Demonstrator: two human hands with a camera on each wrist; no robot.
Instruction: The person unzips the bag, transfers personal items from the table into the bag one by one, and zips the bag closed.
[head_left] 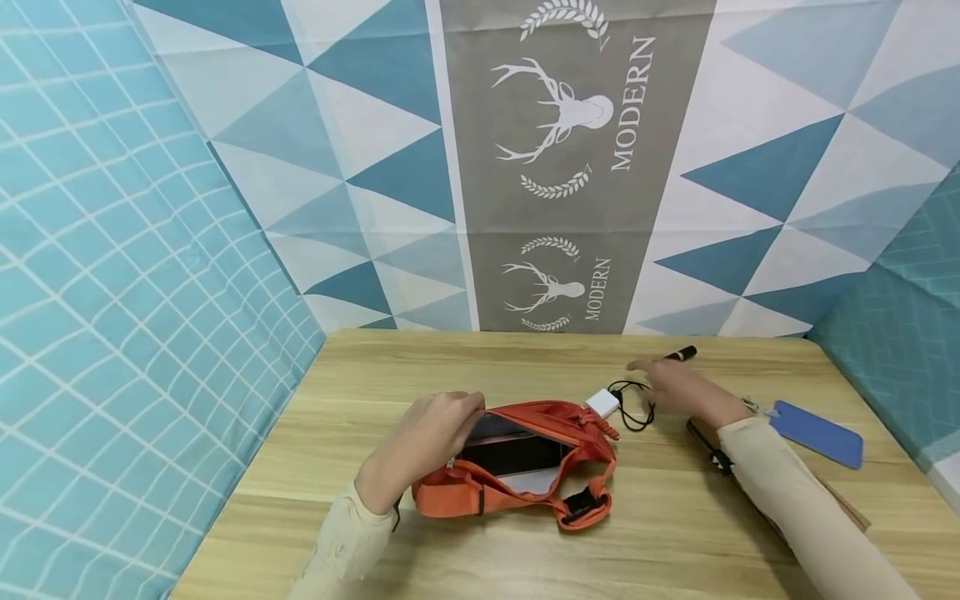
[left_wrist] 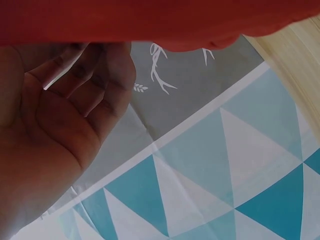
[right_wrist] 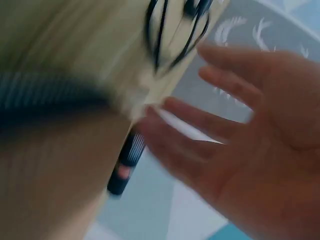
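Note:
An orange-red waist bag [head_left: 442,500] lies on the table, its zipped mouth spread wide. Inside it show a dark phone-like slab [head_left: 517,456] and something flat and white. My left hand [head_left: 431,437] grips the bag's upper left rim; in the left wrist view its fingers curl up against red fabric [left_wrist: 150,22]. My right hand [head_left: 686,390] is over the table at the right, blurred, fingers apart and holding nothing. Close by it are a small white box [head_left: 602,403] with a looped black cord [head_left: 637,427] and a black pen-like cylinder [head_left: 682,353], also in the right wrist view.
A blue card-shaped tag [head_left: 817,433] lies right of the right forearm. Beneath that forearm is a dark, partly hidden case [head_left: 705,437] with a brown edge showing. The bag's strap and black buckle [head_left: 581,504] lie toward the front. Patterned cloth walls [head_left: 397,167] enclose the table.

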